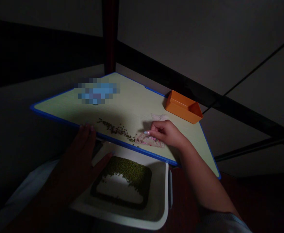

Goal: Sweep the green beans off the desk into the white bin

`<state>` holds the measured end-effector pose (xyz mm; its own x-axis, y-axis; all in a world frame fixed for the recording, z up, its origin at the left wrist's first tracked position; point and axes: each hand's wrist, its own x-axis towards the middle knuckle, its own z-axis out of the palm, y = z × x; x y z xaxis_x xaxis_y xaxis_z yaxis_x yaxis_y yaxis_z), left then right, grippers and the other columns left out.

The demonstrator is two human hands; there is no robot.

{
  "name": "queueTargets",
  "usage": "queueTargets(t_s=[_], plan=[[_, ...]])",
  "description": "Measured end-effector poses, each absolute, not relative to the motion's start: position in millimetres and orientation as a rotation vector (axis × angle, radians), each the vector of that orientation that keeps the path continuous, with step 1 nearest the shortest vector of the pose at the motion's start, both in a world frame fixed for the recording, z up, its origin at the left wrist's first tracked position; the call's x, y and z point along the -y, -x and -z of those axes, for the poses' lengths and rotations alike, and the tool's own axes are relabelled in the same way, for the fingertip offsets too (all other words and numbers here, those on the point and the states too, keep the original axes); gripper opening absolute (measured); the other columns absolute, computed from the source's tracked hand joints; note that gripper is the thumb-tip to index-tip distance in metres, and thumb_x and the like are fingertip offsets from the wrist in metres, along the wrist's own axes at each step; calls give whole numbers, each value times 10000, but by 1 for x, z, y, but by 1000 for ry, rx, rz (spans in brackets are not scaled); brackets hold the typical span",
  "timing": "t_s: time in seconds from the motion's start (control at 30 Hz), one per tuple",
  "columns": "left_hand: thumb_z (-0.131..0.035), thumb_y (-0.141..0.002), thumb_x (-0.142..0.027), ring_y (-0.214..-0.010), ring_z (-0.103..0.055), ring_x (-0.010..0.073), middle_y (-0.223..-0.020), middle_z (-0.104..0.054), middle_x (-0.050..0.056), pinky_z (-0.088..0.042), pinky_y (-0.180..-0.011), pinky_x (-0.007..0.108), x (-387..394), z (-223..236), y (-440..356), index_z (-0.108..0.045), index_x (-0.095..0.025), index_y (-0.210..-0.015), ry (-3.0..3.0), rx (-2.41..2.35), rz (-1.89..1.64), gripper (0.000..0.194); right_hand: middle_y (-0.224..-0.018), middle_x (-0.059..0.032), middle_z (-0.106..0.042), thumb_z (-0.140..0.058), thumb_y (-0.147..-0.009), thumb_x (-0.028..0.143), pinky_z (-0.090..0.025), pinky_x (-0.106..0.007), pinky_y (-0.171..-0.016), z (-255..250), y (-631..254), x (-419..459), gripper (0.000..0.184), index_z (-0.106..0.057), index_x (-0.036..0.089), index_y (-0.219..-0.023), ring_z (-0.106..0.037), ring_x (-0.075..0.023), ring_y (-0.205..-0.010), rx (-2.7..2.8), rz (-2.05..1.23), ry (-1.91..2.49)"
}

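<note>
The head view shows a dim place, where large pale panels [192, 42] stand behind a tabletop [132, 97], which is pale yellow with a blue edge. Just in front of its near edge, and lower, there is a white basin [166, 194]. Inside the basin lies a layer of small green beans [131, 170], thick at the far side, while the white bottom shows in the middle. The left hand [80, 158] is wide, with its fingertips at the near edge of the tabletop and its thumb above the basin; it grips nothing. The right hand [168, 132] is narrow, its fingers curled and its thumb close to them. It is over a pinkish printed cloth [144, 140] near the front edge; I cannot tell if the fingers pinch this cloth. An orange box [180, 108] stands open at the right far edge, and a blurred blue object [99, 92] lies at the left far side. The smallest things are scattered beans [116, 129], which make a loose line from the left until the cloth.
</note>
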<state>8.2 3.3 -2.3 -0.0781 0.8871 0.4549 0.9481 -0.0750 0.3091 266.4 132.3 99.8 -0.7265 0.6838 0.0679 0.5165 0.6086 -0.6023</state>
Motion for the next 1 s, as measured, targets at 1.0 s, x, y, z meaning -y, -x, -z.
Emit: queueTargets(t_s=[1.0], plan=[[-269, -803, -682, -1443, -175, 290, -1548, -209, 191, -266, -1139, 479, -3, 3, -8, -152, -78, -1444, 2055, 2037, 860, 889, -551, 53, -425, -573, -860, 393, -268, -237, -502, -106, -278, -135, 329, -469, 166, -646, -379, -58, -517, 2536, -1092, 991]])
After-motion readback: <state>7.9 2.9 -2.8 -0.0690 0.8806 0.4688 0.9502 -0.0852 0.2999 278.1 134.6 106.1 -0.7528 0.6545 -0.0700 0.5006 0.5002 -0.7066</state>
